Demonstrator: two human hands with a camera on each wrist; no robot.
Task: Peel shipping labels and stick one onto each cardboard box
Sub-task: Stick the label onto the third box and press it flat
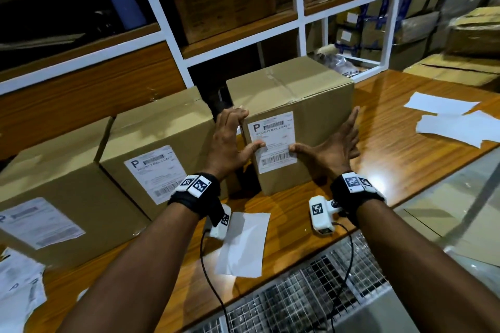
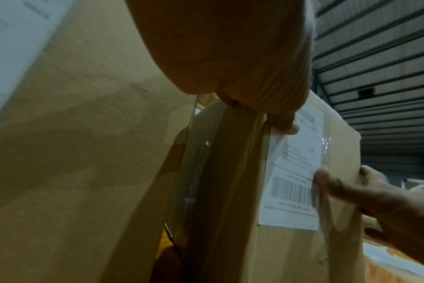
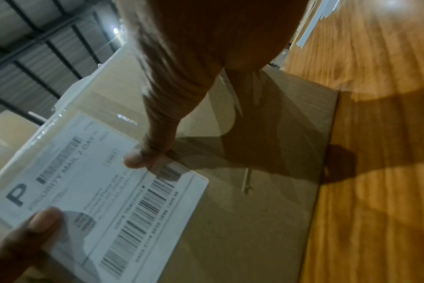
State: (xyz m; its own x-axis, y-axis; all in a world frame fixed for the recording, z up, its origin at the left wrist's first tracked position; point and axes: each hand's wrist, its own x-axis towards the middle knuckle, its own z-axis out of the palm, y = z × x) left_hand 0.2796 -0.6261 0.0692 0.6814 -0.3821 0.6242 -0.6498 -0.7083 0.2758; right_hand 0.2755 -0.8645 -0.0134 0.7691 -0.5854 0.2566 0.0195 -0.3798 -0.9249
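Observation:
Three brown cardboard boxes stand in a row on the wooden table [image 1: 392, 143]. The right box [image 1: 311, 94] carries a white Priority Mail label [image 1: 273, 130] on its near face. My left hand [image 1: 244, 130] lies open at the box's left edge, its thumb pressing the label's left side. My right hand [image 1: 327, 140] lies flat on the near face towards the right edge, thumb on the label's right side. In the wrist views both thumbs press the label [image 2: 293, 172] [image 3: 97, 191]. The middle box [image 1: 157, 127] and the left box [image 1: 62, 170] each bear a label too.
A peeled backing sheet [image 1: 243, 243] lies on the table under my left wrist. More white sheets [image 1: 454, 121] lie at the right and label sheets [image 1: 16, 286] at the lower left. White shelving [image 1: 300, 8] with stored boxes stands behind. A wire grid [image 1: 311, 295] is below the table's edge.

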